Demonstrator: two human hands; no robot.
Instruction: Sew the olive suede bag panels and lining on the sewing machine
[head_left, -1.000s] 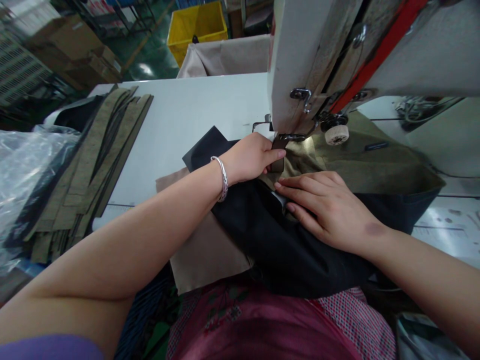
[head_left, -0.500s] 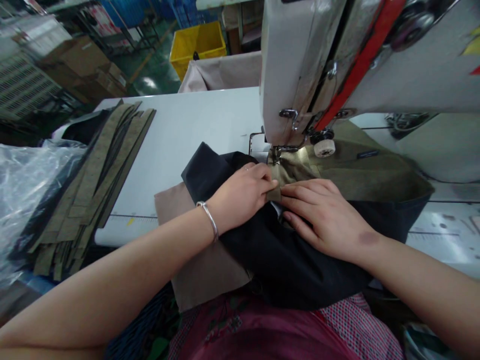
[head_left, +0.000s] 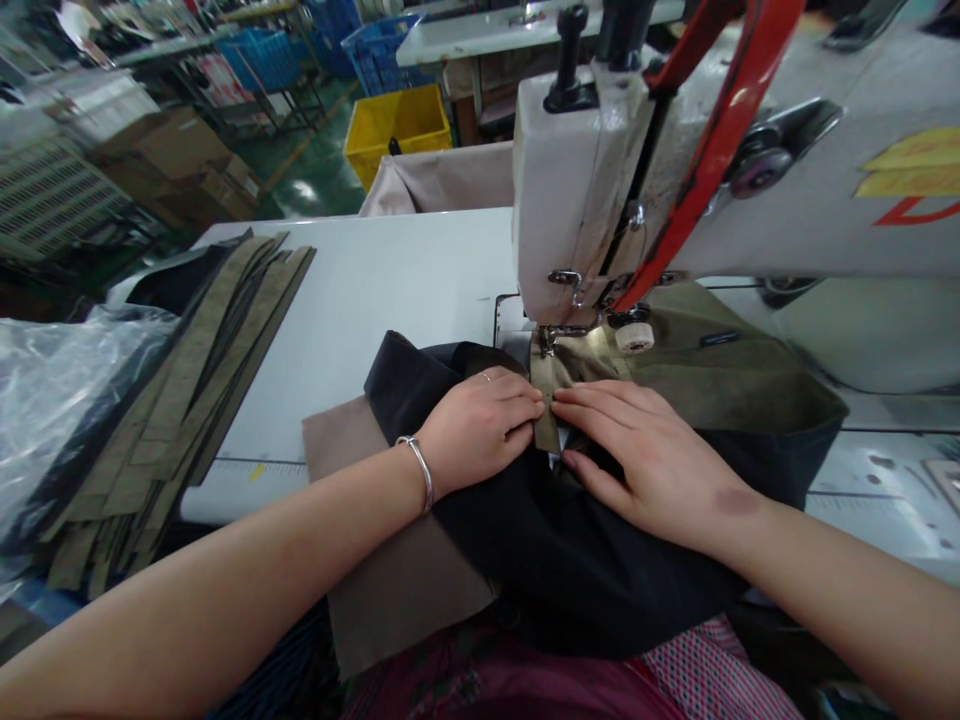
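A dark navy and olive garment (head_left: 600,560) lies under the presser foot (head_left: 548,342) of a white sewing machine (head_left: 570,200). An olive strip (head_left: 546,432) runs down from the foot between my hands. My left hand (head_left: 484,425), with a ring and a silver bangle, presses its closed fingers on the cloth at the strip's left edge. On the strip's right edge rest the fingertips of my right hand (head_left: 637,450), its fingers stretched out flat and the thumb apart. A brown cloth piece (head_left: 405,580) lies below my left forearm.
Several olive strips (head_left: 202,370) are stacked on the white table (head_left: 375,260) at left, beside clear plastic (head_left: 75,400). Behind the table are a yellow crate (head_left: 397,130) and cardboard boxes (head_left: 172,165). The machine's arm spans the upper right.
The view has tilted up, so the scene sits lower. My left fingers have drawn back from over the strip to its left edge, and more of the strip shows.
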